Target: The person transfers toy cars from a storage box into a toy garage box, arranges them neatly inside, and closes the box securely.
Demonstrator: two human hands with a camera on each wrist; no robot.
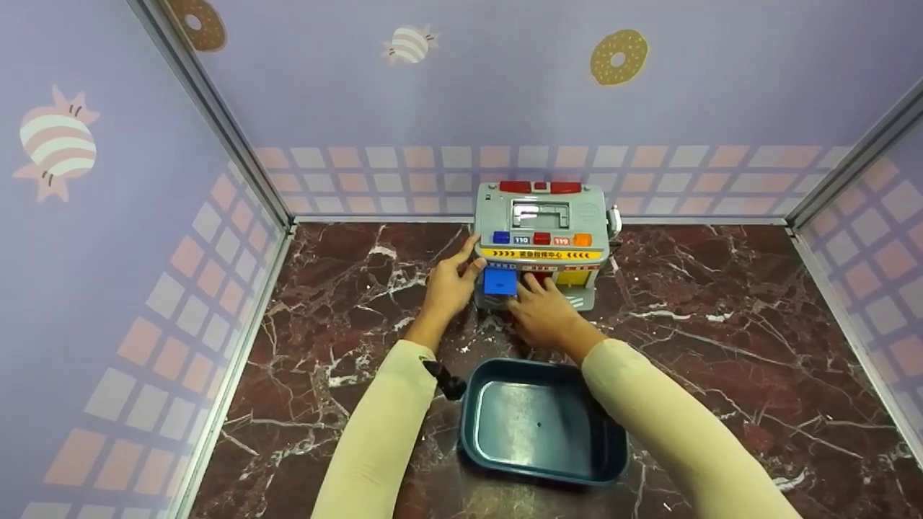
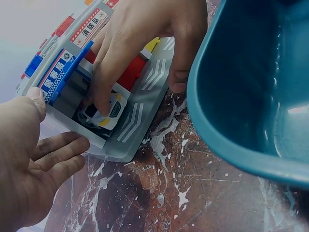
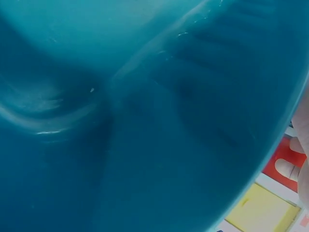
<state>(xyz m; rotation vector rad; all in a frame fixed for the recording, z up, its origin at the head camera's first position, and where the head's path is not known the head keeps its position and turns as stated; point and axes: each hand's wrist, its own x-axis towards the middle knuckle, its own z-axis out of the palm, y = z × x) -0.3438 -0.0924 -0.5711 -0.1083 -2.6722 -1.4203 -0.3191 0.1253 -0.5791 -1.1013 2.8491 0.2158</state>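
Note:
A grey toy emergency station (image 1: 595, 209) stands against the back wall, with red lights on its roof. Its blue door (image 1: 500, 281) is swung up. In the left wrist view, a white-and-yellow toy car (image 2: 116, 113) sits in the bay below that door. Fingers of my right hand (image 1: 544, 313) reach down onto the car, while the thumb stays apart from it. My left hand (image 1: 447, 288) rests at the station's left side, thumb by the blue door, other fingers extended. In the right wrist view, only some right fingertips (image 3: 288, 169) show, before the red door.
A dark teal basin (image 1: 469, 425) stands in front of the station, between my forearms, and fills most of the right wrist view. The station's yellow door (image 1: 574, 278) is down. Patterned purple walls (image 1: 447, 94) enclose the marbled surface (image 1: 346, 303).

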